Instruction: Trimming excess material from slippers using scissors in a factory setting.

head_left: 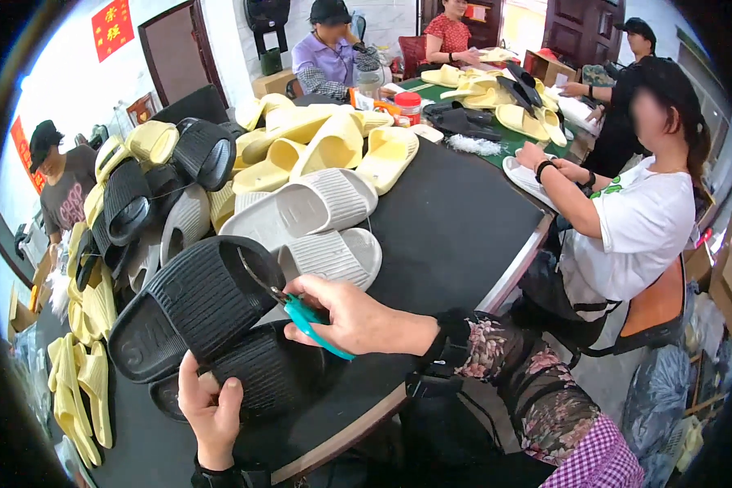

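1. The right hand point(351, 315) was closed around the turquoise handles of a small pair of scissors point(297, 307), whose thin blades pointed up and left onto the strap of a black slipper point(195, 305).
2. The left hand point(210, 404) gripped that black slipper at its near edge, thumb on top and fingers curled beneath, at the near-left part of the dark table point(451, 232).
3. A second black slipper point(268, 378) lay under the first, just beside the left hand.
4. Two white slippers point(313, 215) lay just beyond the scissors, and a heap of pale yellow slippers point(329, 142) lay farther back.
5. More black and yellow slippers point(142, 191) were stacked along the left side.
6. A person in a white shirt point(638, 228) sat at the right, forearms resting on the table edge.
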Demonstrator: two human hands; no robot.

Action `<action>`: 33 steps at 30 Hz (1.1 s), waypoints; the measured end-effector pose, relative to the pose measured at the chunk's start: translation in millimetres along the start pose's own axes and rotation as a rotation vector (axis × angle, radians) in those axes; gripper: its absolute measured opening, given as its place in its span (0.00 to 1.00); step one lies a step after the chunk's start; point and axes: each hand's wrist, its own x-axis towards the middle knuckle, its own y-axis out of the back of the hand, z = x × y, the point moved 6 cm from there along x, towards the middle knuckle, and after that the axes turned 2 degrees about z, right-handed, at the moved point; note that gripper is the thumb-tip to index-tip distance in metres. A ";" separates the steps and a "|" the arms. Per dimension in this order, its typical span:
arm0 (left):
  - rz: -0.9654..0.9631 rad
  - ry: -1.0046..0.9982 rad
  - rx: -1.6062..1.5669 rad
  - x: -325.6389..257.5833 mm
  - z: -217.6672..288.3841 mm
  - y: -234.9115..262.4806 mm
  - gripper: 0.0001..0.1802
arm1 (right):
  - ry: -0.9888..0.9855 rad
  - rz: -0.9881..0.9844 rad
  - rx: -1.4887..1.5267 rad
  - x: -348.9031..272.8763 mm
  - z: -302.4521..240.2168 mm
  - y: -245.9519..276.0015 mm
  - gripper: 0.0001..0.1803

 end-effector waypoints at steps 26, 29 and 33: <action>-0.054 0.142 -0.198 11.4 -3.9 -1.7 0.30 | -0.008 -0.019 0.257 6.5 14.2 -0.3 0.27; -0.063 0.255 -0.397 10.1 -10.4 -12.1 0.30 | -0.067 -0.005 0.189 4.6 18.4 1.6 0.28; -0.071 0.221 -0.333 3.6 -12.2 -7.8 0.30 | -0.067 -0.046 0.217 2.1 11.5 -1.6 0.29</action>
